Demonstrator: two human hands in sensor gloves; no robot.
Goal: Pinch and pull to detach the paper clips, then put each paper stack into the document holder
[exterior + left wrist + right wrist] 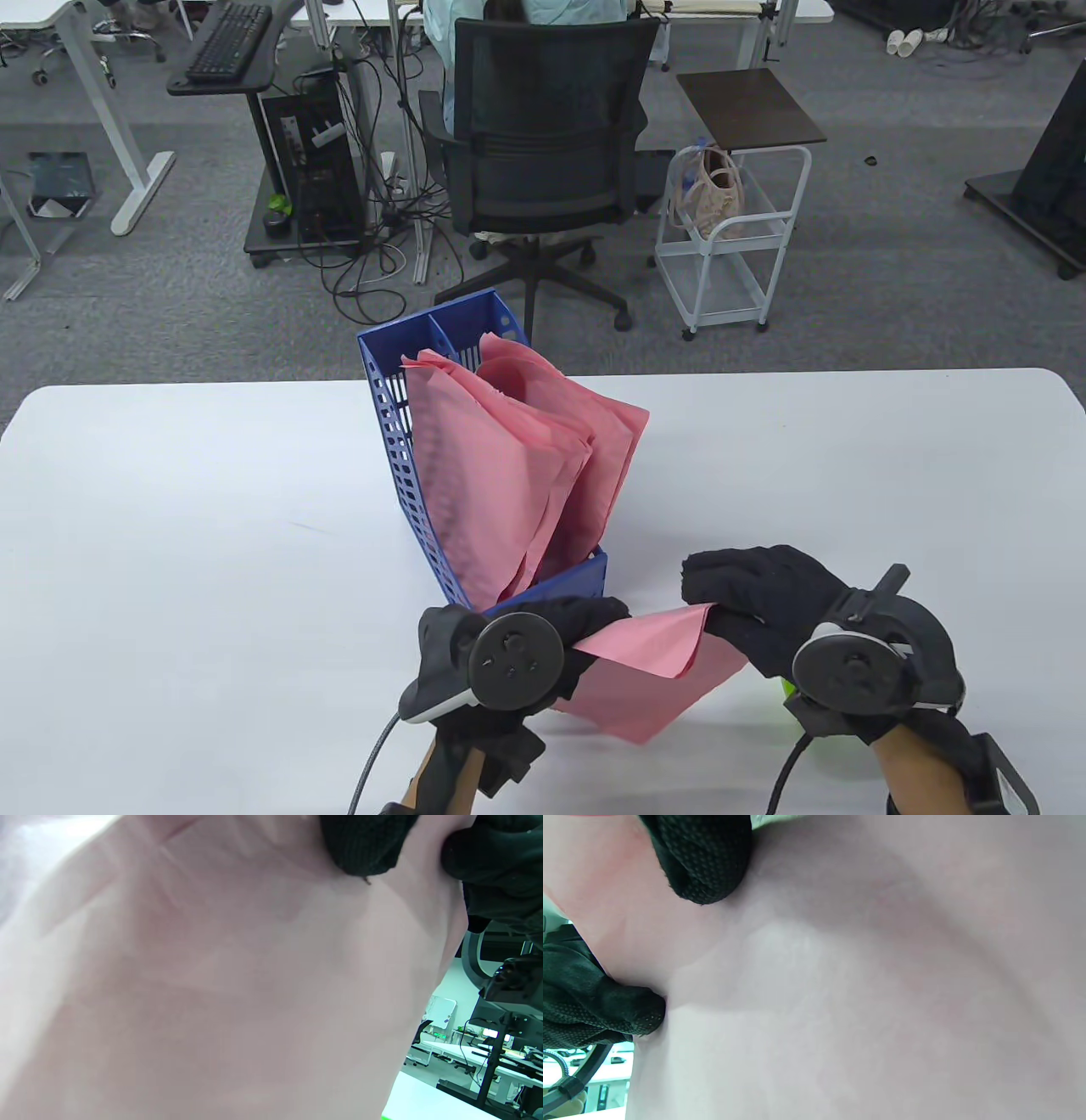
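Note:
A blue document holder [390,424] stands mid-table with several pink paper stacks [509,458] leaning inside it. In front of it, both gloved hands hold one more pink paper stack [653,671] just above the table. My left hand [585,624] grips its left edge and my right hand [721,594] curls over its upper right corner. In the left wrist view the pink paper stack [212,984] fills the frame, a gloved fingertip [360,844] pressing on it. The right wrist view shows the pink paper stack [861,984] with a fingertip [704,861] on it. No paper clip is visible.
The white table [170,552] spreads wide on both sides of the holder. Beyond its far edge stand an office chair [543,153] with a person seated, a white cart [730,246] and desks.

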